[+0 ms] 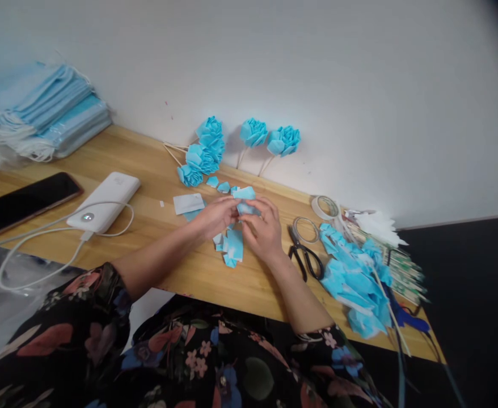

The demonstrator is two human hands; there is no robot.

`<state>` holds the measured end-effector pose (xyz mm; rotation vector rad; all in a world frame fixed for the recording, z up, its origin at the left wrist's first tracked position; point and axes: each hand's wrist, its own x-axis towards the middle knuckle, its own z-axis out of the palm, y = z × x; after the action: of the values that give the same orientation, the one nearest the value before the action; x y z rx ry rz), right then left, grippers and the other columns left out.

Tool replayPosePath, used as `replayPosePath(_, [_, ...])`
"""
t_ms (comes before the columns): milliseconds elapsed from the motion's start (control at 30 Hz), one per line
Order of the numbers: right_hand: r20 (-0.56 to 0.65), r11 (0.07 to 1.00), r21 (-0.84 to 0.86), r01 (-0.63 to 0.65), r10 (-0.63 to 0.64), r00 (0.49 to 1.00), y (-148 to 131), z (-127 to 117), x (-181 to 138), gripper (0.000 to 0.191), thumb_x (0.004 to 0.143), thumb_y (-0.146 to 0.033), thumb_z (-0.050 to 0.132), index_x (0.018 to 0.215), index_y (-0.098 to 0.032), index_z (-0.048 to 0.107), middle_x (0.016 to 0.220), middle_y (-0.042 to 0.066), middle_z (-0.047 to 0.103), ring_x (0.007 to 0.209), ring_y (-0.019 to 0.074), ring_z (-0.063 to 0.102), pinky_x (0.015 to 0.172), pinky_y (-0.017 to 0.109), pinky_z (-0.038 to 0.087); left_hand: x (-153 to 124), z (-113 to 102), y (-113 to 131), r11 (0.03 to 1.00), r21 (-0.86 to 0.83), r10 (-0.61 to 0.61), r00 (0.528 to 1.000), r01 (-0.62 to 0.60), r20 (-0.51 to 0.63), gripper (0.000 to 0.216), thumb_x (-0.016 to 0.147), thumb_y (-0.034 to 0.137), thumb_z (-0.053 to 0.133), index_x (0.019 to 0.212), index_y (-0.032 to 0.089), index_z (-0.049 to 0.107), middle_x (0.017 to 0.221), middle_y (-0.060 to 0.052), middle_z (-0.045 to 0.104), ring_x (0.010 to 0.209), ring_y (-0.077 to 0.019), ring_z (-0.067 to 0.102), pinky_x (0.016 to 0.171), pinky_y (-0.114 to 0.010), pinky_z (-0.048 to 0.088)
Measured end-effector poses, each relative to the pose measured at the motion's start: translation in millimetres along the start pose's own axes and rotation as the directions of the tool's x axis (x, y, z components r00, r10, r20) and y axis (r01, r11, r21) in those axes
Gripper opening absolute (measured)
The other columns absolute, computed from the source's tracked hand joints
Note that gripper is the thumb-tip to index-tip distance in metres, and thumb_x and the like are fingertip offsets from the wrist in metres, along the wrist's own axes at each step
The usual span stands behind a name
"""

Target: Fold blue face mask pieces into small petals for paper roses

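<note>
Light-blue sheet piece (pixel 245 208), head view: held at frame centre, pinched by the fingertips of left hand (pixel 219 217) and right hand (pixel 266 229); visible part spread sideways, long axis partly covered by fingers, exact pointing not determinable.

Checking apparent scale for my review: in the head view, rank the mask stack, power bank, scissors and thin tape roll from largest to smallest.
1. Mask stack, clearly largest
2. Power bank
3. Scissors
4. Thin tape roll
</note>
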<state>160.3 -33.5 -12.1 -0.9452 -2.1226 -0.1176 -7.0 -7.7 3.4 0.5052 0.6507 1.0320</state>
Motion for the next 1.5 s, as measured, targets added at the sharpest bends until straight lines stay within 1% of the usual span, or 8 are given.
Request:
replayPosePath(567, [0.026, 0.995, 0.032, -0.092, 0.091, 0.995, 12.3, -6.2, 1.0, 0.015, 0.09, -0.023, 0.06, 0.101, -0.026, 0.07, 0.129, 0.009, 0.064, 0.127, 0.0307, 0.054, 0.108, 0.054, 0.045, 0.2, -0.1, 8.1, 0.999, 0.022, -0.034, 0.999, 0.035, -0.034, 0.006, 0.091, 0.013, 0.059, 0.087, 0.012, 0.064, 0.079, -0.01, 0.076, 0.071, -0.0177, 0.073, 0.08, -0.033, 0.058])
replayPosePath(767, [-0.081, 0.97, 0.135, -0.204, 0.216, 0.973, 10.0, -7.8, 0.9, 0.011, 0.092, -0.028, 0.06, 0.099, -0.024, 0.067, 0.123, 0.01, 0.066, 0.12, 0.0285, 0.059, 0.105, 0.05, 0.046, 0.2, 2.6, 9.4, 0.999, 0.011, -0.036, 0.997, 0.037, -0.061, 0.019, 0.097, 0.011, 0.047, 0.088, 0.01, 0.064, 0.079, -0.012, 0.076, 0.072, -0.0184, 0.073, 0.084, -0.036, 0.058])
replayPosePath(867, [-0.06, 0.868, 0.299, -0.396, 0.431, 0.9, 8.5, -7.2, 0.4, 0.016, 0.093, -0.035, 0.059, 0.103, -0.024, 0.066, 0.119, 0.009, 0.068, 0.116, 0.027, 0.062, 0.104, 0.048, 0.046, 1.2, 1.8, 8.3, 1.0, 0.004, -0.007, 0.999, 0.008, -0.047, 0.015, 0.096, 0.013, 0.051, 0.088, 0.01, 0.064, 0.08, -0.012, 0.076, 0.073, -0.0187, 0.073, 0.086, -0.037, 0.058])
replayPosePath(1000, [0.132, 0.537, 0.574, -0.618, 0.685, 0.717, 11.9, -1.2, -2.2, 0.034, 0.093, -0.052, 0.059, 0.111, -0.024, 0.068, 0.118, 0.008, 0.071, 0.112, 0.0241, 0.064, 0.098, 0.041, 0.051, 1.5, 1.0, 7.7, 1.0, 0.016, 0.002, 1.0, -0.001, -0.022, 0.011, 0.093, 0.015, 0.056, 0.087, 0.011, 0.064, 0.081, -0.013, 0.077, 0.073, -0.0193, 0.073, 0.083, -0.036, 0.057])
replayPosePath(1100, [0.326, 0.261, 0.709, -0.655, 0.703, 0.632, 15.8, 2.9, -4.0, 0.049, 0.09, -0.063, 0.059, 0.119, -0.024, 0.069, 0.114, 0.008, 0.074, 0.105, 0.0236, 0.067, 0.091, 0.039, 0.055, 0.2, 1.4, 7.4, 0.996, 0.077, -0.046, 0.999, 0.044, 0.016, 0.011, 0.09, 0.018, 0.058, 0.085, 0.011, 0.065, 0.078, -0.012, 0.075, 0.07, -0.0191, 0.071, 0.075, -0.033, 0.056])
replayPosePath(1200, [0.446, 0.075, 0.77, -0.633, 0.647, 0.619, 15.4, 1.9, -3.4, 0.053, 0.087, -0.066, 0.062, 0.118, -0.025, 0.071, 0.113, 0.007, 0.075, 0.099, 0.023, 0.068, 0.084, 0.037, 0.056, -1.6, 0.5, 5.5, 0.975, 0.202, -0.104, 0.993, 0.09, 0.059, 0.013, 0.083, 0.023, 0.068, 0.079, 0.011, 0.066, 0.071, -0.009, 0.072, 0.063, -0.0169, 0.066, 0.068, -0.03, 0.052])
replayPosePath(1333, [0.445, 0.064, 0.769, -0.636, 0.661, 0.605, 11.5, -4.5, 0.6, 0.045, 0.081, -0.057, 0.073, 0.113, -0.025, 0.074, 0.103, 0.003, 0.075, 0.088, 0.0184, 0.066, 0.081, 0.031, 0.054, -2.9, -3.0, 2.1, 0.911, 0.407, -0.091, 0.995, 0.066, 0.043, 0.023, 0.074, 0.031, 0.078, 0.076, 0.01, 0.068, 0.065, -0.003, 0.065, 0.058, -0.0124, 0.057, 0.062, -0.026, 0.046])
replayPosePath(1500, [0.389, 0.115, 0.766, -0.632, 0.699, 0.6, 12.5, -8.3, 4.2, 0.044, 0.07, -0.04, 0.083, 0.11, -0.025, 0.075, 0.083, -0.002, 0.068, 0.074, 0.0132, 0.058, 0.072, 0.026, 0.05, -1.8, -4.4, 0.3, 0.837, 0.547, -0.031, 0.997, -0.011, 0.066, 0.032, 0.076, 0.042, 0.073, 0.067, 0.013, 0.063, 0.059, -0.001, 0.06, 0.053, -0.0102, 0.051, 0.056, -0.025, 0.042])
